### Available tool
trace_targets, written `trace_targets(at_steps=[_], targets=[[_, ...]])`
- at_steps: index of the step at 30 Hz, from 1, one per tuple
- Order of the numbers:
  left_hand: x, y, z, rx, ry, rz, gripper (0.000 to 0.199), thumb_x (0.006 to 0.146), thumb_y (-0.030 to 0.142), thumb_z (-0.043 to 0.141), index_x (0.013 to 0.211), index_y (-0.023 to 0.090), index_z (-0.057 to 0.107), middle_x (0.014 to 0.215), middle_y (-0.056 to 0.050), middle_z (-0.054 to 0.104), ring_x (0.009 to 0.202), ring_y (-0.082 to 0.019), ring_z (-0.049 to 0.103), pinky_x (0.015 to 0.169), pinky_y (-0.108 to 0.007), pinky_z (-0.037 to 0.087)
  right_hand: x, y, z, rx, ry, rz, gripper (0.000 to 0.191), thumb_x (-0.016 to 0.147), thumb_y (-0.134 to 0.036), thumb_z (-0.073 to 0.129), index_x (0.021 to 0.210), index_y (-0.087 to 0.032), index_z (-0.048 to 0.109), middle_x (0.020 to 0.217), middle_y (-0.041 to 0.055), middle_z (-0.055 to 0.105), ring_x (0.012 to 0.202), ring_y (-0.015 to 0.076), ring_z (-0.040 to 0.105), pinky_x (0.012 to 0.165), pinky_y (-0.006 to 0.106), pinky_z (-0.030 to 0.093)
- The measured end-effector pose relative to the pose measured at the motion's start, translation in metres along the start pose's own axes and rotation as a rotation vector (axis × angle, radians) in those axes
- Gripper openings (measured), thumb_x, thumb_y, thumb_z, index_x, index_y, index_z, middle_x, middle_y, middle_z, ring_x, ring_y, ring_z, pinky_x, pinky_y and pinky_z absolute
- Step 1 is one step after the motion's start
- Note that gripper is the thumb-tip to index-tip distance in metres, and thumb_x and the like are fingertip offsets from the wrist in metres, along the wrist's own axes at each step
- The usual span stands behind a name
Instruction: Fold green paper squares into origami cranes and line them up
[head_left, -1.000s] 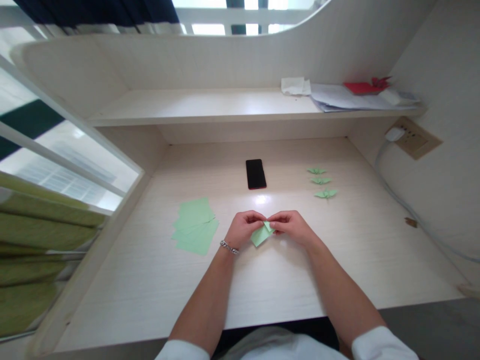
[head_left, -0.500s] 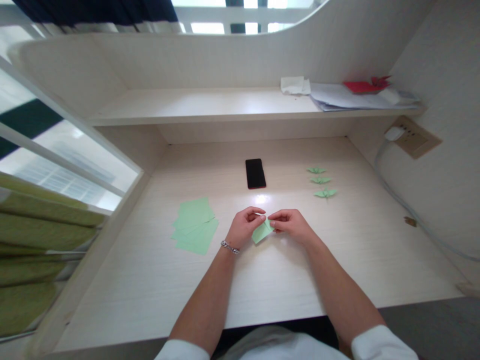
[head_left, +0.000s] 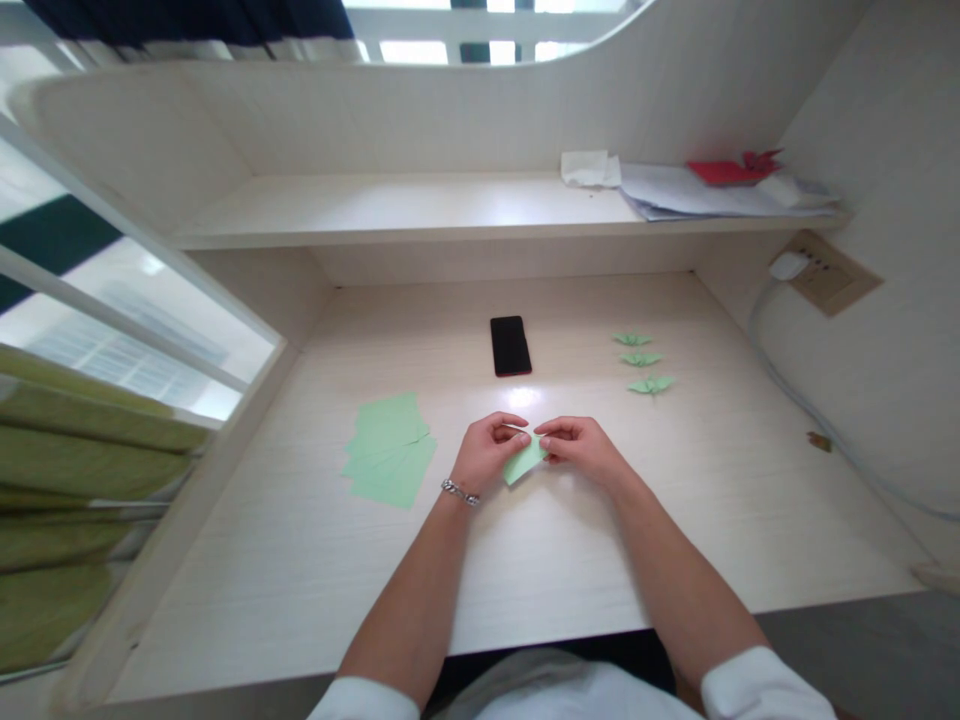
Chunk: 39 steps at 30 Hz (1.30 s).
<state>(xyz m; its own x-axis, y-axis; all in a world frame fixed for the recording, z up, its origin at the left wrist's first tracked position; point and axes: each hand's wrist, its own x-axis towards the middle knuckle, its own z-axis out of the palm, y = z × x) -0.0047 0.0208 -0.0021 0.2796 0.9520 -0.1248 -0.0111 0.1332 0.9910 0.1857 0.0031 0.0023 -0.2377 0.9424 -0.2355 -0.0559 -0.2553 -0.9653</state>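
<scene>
Between my two hands is a small folded piece of green paper (head_left: 524,463), held just over the desk. My left hand (head_left: 490,447), with a chain bracelet (head_left: 460,492) at the wrist, pinches its left upper edge between thumb and fingers. On the other side my right hand (head_left: 579,447) grips the paper's upper right corner, thumb against fingertips. The fingers cover part of the folds. Several loose green sheets (head_left: 390,450) lie fanned out left of my hands. Three folded green paper cranes (head_left: 651,385) stand in a column at the right.
A black phone (head_left: 511,346) lies on the desk (head_left: 300,570) beyond my hands. Above it runs a shelf (head_left: 405,205) with papers (head_left: 690,192) and a red folded paper (head_left: 724,174). A white plug (head_left: 789,266) and cable (head_left: 795,395) are along the right wall.
Both hands stay almost in place on the green paper. The crease that showed near its top edge is no longer visible, and its face looks flatter.
</scene>
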Motion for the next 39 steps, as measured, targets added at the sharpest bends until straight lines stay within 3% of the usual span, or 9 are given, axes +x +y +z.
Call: trace_targets(at_steps=[5, 13, 20, 27, 33, 39], targets=[[-0.0006, 0.0021, -0.0006, -0.037, 0.029, -0.011, 0.032, 0.065, 0.032, 0.077, 0.089, 0.013, 0.069, 0.085, -0.009, 0.073, 0.076, -0.020, 0.068, 0.068, -0.029, 0.054, 0.0001, 0.0004, -0.0032, -0.012, -0.042, -0.062, 0.048, 0.059, -0.027, 0.081, 0.103, -0.014, 0.070, 0.087, 0.0065, 0.071, 0.073, 0.0168, 0.064, 0.069, 0.030, 0.051], [-0.0016, 0.0021, -0.0019, -0.019, -0.008, -0.012, 0.034, 0.063, 0.033, 0.080, 0.089, 0.013, 0.071, 0.085, -0.009, 0.073, 0.075, -0.020, 0.068, 0.067, -0.030, 0.054, 0.0003, 0.0020, -0.0061, 0.024, -0.088, -0.065, 0.052, 0.058, -0.027, 0.082, 0.107, -0.015, 0.070, 0.085, 0.0062, 0.071, 0.075, 0.0177, 0.065, 0.071, 0.031, 0.051], [-0.0033, 0.0044, 0.0007, -0.047, -0.018, -0.023, 0.034, 0.064, 0.033, 0.079, 0.090, 0.012, 0.071, 0.084, -0.009, 0.073, 0.072, -0.019, 0.068, 0.066, -0.029, 0.054, 0.0002, 0.0020, -0.0040, 0.110, -0.032, -0.025, 0.044, 0.065, -0.035, 0.078, 0.103, -0.015, 0.071, 0.074, 0.0037, 0.069, 0.064, 0.0144, 0.064, 0.067, 0.031, 0.053], [-0.0027, 0.0068, 0.0002, 0.030, 0.018, -0.002, 0.028, 0.068, 0.036, 0.075, 0.085, 0.013, 0.073, 0.082, -0.009, 0.073, 0.070, -0.018, 0.067, 0.063, -0.028, 0.053, -0.0004, -0.0011, -0.0049, 0.109, -0.064, 0.000, 0.040, 0.065, -0.034, 0.078, 0.100, -0.016, 0.072, 0.077, 0.0045, 0.071, 0.064, 0.0144, 0.064, 0.065, 0.030, 0.053], [-0.0031, 0.0073, -0.0021, 0.047, -0.044, 0.016, 0.024, 0.067, 0.029, 0.074, 0.087, 0.014, 0.074, 0.082, -0.008, 0.073, 0.070, -0.018, 0.066, 0.065, -0.028, 0.052, 0.0004, -0.0024, -0.0021, 0.073, 0.008, 0.023, 0.034, 0.066, -0.033, 0.075, 0.095, -0.015, 0.074, 0.068, 0.0044, 0.071, 0.060, 0.0140, 0.064, 0.062, 0.029, 0.054], [-0.0040, 0.0096, -0.0008, 0.062, 0.032, 0.017, 0.016, 0.066, 0.024, 0.072, 0.078, 0.015, 0.075, 0.073, -0.006, 0.072, 0.064, -0.016, 0.063, 0.058, -0.025, 0.048, -0.0033, -0.0049, -0.0044, 0.043, 0.017, 0.006, 0.036, 0.064, -0.032, 0.077, 0.095, -0.015, 0.075, 0.064, 0.0056, 0.071, 0.058, 0.0159, 0.066, 0.066, 0.034, 0.057]])
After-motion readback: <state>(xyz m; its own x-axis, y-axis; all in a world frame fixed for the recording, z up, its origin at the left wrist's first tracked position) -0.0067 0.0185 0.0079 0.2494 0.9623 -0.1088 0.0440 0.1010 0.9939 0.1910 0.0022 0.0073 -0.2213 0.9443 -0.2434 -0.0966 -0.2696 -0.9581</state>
